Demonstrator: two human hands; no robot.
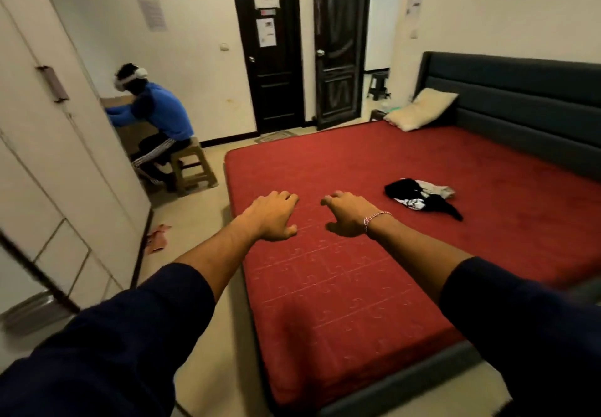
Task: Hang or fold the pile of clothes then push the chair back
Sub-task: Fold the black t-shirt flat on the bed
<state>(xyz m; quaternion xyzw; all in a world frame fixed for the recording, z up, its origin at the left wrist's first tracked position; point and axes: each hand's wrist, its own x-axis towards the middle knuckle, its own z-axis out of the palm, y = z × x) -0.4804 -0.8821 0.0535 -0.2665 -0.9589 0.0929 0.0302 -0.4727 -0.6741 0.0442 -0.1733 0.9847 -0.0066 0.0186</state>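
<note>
While both arms reach forward over the red mattress [341, 302], neither hand holds anything. Left hand [271, 216] is palm down with fingers loosely curled, hovering over or maybe touching the mattress near its left edge — contact can't be confirmed. Right hand [346, 215], with a red-white thread bracelet [375, 219] on the wrist, is also palm down, fingers loosely bent, nothing pinched. Both sleeves are dark navy.

Pile of clothes [422, 197] lies on the mattress to the right of the right hand, apart from it. It is a small crumpled heap of black, white and grey fabric; long axis runs from upper left to lower right, with a black tail pointing lower right toward the bed's near side.

Pillow [419, 109] leans at the dark headboard [520, 91] in the far corner. At the left, another person in a blue top [162, 111] sits on a brown stool [192, 169] facing a desk beside the white wardrobe [48, 156]. Two dark doors [270, 45] stand in the far wall. Something reddish [157, 237] lies on the floor by the wardrobe — can't tell what.
</note>
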